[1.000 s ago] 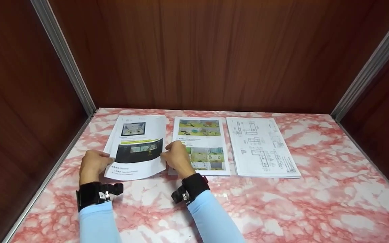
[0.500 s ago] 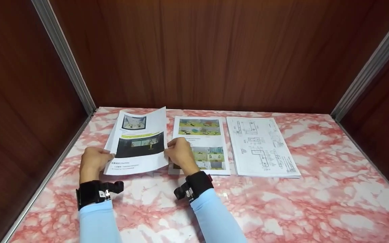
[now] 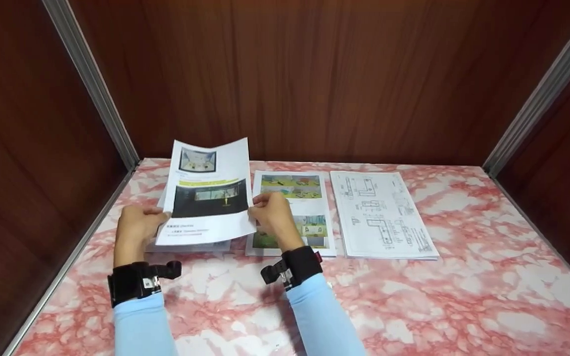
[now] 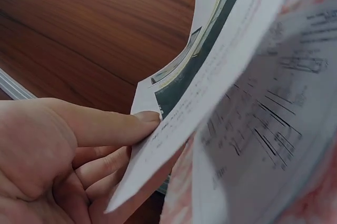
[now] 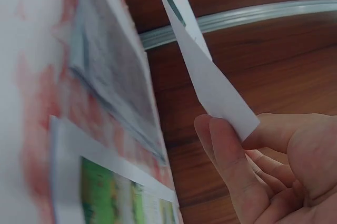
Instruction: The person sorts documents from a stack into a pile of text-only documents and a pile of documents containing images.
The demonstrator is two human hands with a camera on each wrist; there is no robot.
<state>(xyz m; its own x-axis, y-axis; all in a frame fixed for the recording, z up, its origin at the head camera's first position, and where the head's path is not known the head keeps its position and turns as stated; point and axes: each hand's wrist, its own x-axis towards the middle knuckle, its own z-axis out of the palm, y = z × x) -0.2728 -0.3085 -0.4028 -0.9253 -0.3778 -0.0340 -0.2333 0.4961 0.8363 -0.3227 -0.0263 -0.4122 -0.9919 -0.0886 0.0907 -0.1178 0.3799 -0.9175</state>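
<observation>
A printed sheet of paper is raised off the left stack, its far edge curved upward. It bears a small photo, a yellow highlighted line and a dark picture. My left hand pinches its left edge; in the left wrist view the thumb lies over the printed face with fingers behind. My right hand pinches the right edge between thumb and fingers, as the paper in the right wrist view shows. Beneath it, the left stack is mostly hidden; line drawings show on its top page.
Beside it lies a stack of pages with colour photos, partly covered by my right hand. Farther right is a stack with technical drawings. The red-and-white marbled table is bounded by brown wood-grain panels with metal corner strips.
The sheet has risen from the left stack and shifted slightly right, baring part of the page below. Both hands have moved up with it, the right one also rightward.
</observation>
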